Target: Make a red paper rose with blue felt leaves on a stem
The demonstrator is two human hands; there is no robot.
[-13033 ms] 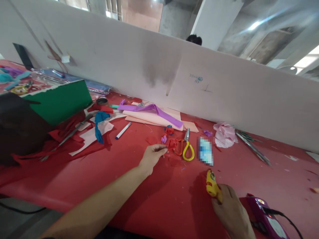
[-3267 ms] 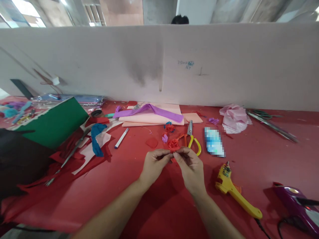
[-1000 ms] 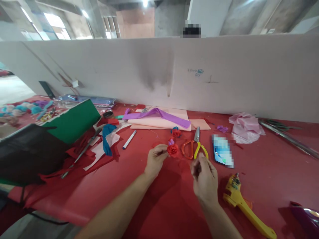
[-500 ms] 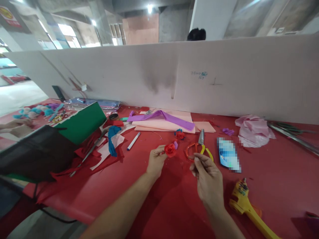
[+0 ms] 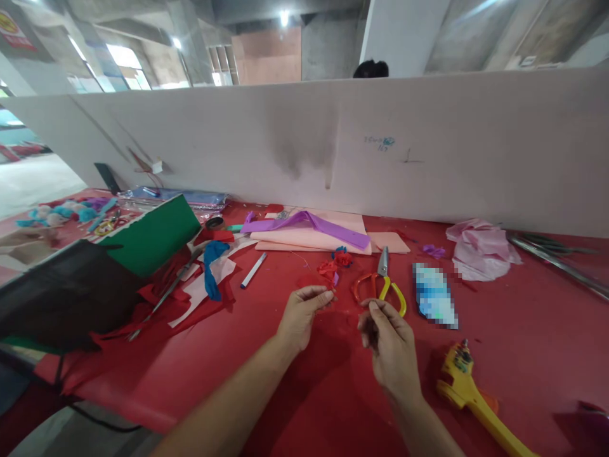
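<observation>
A red paper-like flower (image 5: 327, 271) with a bit of purple beside it is just beyond the fingertips of my left hand (image 5: 301, 317). Thumb and index finger are pinched at its lower end; the exact hold is small and partly hidden. Behind it lies another flower, red with blue edges (image 5: 342, 256). My right hand (image 5: 392, 343) is closed in a pinch; whatever is between the fingertips is too small to make out. Scissors (image 5: 384, 279) with red and yellow handles lie just past those fingers.
A phone with a blurred screen (image 5: 435, 295) and a yellow glue gun (image 5: 469, 390) lie right. Purple strips (image 5: 304, 223) rest on peach sheets (image 5: 309, 241) at the back. A marker (image 5: 254, 270), red scraps (image 5: 166, 279) and a green box (image 5: 152, 235) are left.
The red flower has turned away from facing me and sits slightly farther up from my left fingers. My right hand has moved slightly left, its fingers still pinched.
</observation>
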